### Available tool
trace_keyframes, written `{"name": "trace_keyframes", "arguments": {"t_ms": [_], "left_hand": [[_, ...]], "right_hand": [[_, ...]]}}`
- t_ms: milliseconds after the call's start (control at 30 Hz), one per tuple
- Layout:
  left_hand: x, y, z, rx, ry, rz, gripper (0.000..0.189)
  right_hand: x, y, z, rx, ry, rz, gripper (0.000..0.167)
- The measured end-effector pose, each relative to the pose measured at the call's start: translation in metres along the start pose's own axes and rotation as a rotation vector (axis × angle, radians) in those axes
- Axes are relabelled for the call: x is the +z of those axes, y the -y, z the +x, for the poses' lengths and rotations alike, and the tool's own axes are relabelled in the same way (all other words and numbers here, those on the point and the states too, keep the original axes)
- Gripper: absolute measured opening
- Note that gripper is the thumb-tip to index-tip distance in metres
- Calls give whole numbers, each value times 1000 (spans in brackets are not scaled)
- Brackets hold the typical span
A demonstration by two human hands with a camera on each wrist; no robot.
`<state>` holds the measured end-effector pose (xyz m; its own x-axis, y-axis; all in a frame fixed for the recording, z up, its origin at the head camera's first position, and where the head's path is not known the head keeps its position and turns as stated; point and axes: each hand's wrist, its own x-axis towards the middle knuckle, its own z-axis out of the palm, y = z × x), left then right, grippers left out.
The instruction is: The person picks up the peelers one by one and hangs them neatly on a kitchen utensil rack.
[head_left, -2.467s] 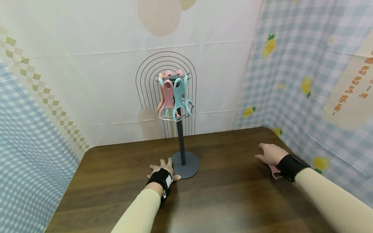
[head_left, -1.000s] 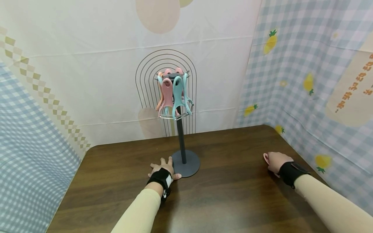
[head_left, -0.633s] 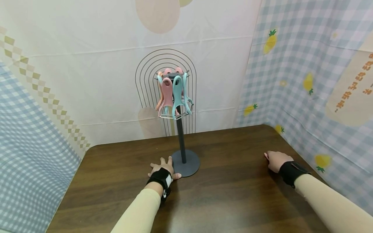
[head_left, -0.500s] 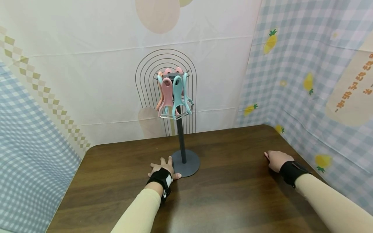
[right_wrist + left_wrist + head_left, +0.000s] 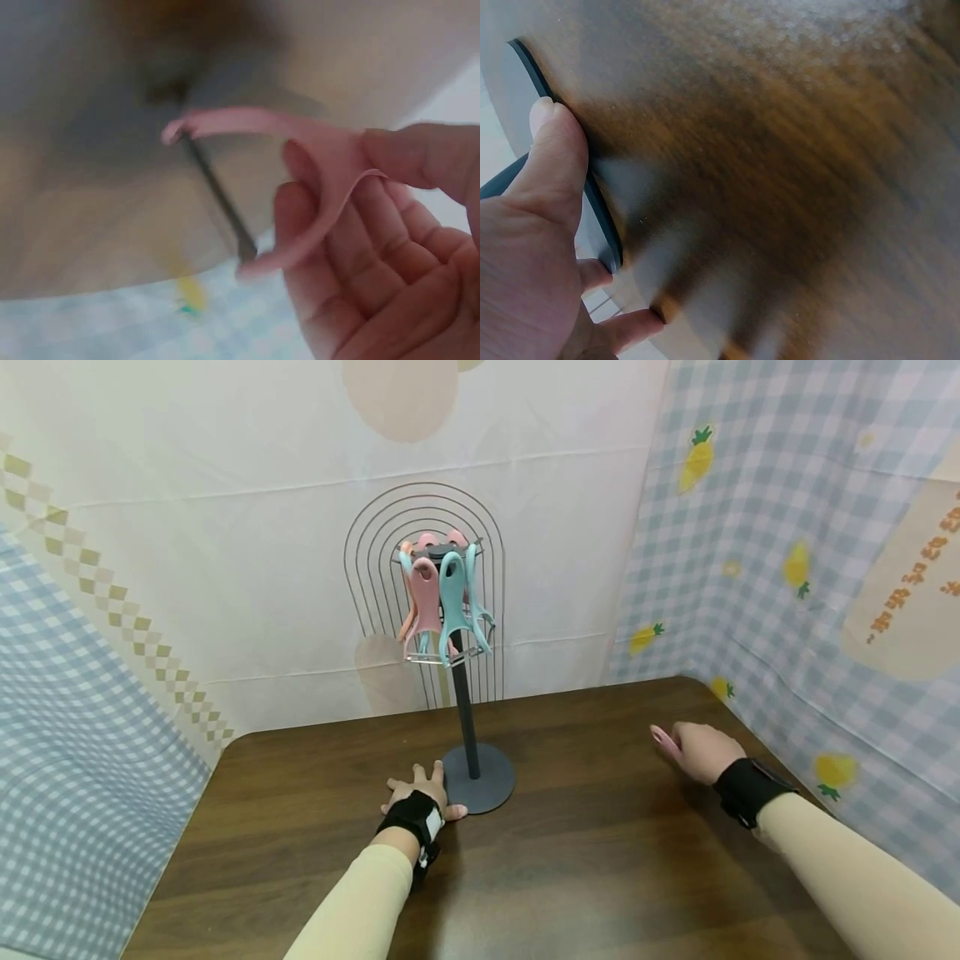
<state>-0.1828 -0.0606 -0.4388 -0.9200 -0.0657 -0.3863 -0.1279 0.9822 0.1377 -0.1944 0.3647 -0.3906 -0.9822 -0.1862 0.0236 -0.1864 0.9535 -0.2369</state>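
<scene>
In my right hand (image 5: 705, 752) I grip a pink Y-shaped peeler (image 5: 337, 154). The right wrist view shows thumb and fingers around its handle and fork, with its dark blade bar (image 5: 217, 191) reaching across the fork's two ends. Its handle end sticks out past the hand toward the left in the head view. My left hand (image 5: 422, 795) lies spread at the left edge of the stand's round grey base (image 5: 491, 781). Its thumb (image 5: 559, 142) rests on the base's rim, and the other fingers are straight, reaching to the base and table.
From the top of the dark stand (image 5: 467, 718) hang several peelers, among them a pink one (image 5: 424, 593) and a teal one (image 5: 453, 593). The brown wooden table (image 5: 570, 852) lies beneath. A white printed cloth (image 5: 225, 585) stands behind and a checked cloth (image 5: 780, 643) at the right.
My right hand has taken hold of the pink peeler, which lay under it on the table, and in the last half second has moved it leftward and away from me. The left hand stays put.
</scene>
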Motion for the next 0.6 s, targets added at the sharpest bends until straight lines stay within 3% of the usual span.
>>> {"name": "trace_keyframes", "arguments": {"t_ms": [67,267,433,600], "left_hand": [[-1,-1,-1,-1,4,-1,97],[2,3,2,8,0,21,99],[7,4,6,14,-12,18,99],[6,3,6,11,-11,14,99]], "right_hand": [[-9,12,4,-45,-34,56,35],[-34,58,19,-143,-120,215,12],[-44,88,23,-166,-178,303,15],[-49,104,22,-182,-161,355,19]]}}
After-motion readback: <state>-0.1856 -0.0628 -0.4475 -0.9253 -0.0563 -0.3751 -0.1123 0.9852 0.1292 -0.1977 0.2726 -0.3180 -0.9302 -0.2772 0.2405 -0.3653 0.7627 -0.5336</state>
